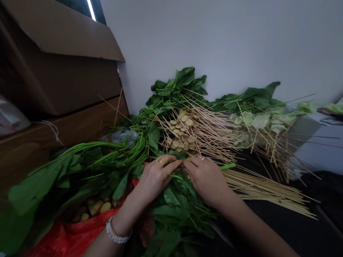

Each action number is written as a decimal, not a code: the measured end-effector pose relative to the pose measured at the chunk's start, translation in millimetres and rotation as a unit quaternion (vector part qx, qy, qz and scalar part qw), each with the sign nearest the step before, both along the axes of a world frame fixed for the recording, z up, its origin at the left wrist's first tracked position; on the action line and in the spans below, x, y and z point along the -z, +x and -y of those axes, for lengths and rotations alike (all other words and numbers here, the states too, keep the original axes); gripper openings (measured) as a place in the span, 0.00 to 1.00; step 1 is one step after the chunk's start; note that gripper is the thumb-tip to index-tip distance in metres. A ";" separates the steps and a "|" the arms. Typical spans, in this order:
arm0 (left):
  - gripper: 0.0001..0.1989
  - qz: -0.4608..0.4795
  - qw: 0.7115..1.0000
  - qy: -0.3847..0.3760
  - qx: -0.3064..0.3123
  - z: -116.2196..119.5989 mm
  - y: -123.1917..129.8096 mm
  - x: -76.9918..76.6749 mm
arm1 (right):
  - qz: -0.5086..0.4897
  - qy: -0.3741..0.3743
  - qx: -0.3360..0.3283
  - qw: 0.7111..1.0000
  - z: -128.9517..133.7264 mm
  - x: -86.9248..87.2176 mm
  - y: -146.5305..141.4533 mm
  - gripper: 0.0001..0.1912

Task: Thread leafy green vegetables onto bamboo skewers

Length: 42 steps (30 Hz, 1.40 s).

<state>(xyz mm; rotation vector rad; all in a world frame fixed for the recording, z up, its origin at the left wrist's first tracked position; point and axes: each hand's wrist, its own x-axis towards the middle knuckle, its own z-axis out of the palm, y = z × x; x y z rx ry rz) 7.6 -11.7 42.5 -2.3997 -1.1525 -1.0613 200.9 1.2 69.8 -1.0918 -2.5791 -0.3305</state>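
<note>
Bringing your fingertips together at the centre of the view, you hold your left hand (155,175) and right hand (206,182) almost tip to tip, the fingers bent and pinched; whether they are closed on anything cannot be told, since your own fingers hide the spot. A thick, bright green stem (228,166) pokes out just beyond your right hand, and a heap of dark green, broad-leaved greens (172,212) lies right beneath both hands and spreads toward you. Your left wrist wears a pale beaded bracelet (118,231). To the left of your left hand, a long-stemmed green leafy bunch (34,189) trails over a shiny red plastic bag (67,236), in which pale yellowish chunks (96,207) show. Just past your fingertips, round pale yellow slices (182,123) are threaded on thin wooden skewers (213,129), which fan out to the right. Farther right, pale green leaf pieces (260,121) sit on more sticks, and a loose bundle of straight bamboo sticks (270,191) lies beside your right forearm on the black table (260,222). More leafy greens (179,88) are piled against the white wall (233,36), and a brown cardboard box (80,80) stands at the far left.
</note>
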 end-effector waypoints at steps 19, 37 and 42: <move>0.07 0.344 0.926 0.066 -0.145 -5.0 -12.1 -11.4 | -0.200 -0.085 -0.025 0.976 -14.8 1.6 9.8 0.11; 0.06 0.615 0.784 0.077 -0.014 -8.9 -21.9 -19.9 | -0.460 -0.246 0.054 0.852 -44.6 -1.5 39.9 0.20; 0.07 0.618 0.778 0.103 -0.055 -11.1 -31.9 -22.7 | -0.541 -0.252 0.064 0.800 -47.7 -8.1 50.1 0.20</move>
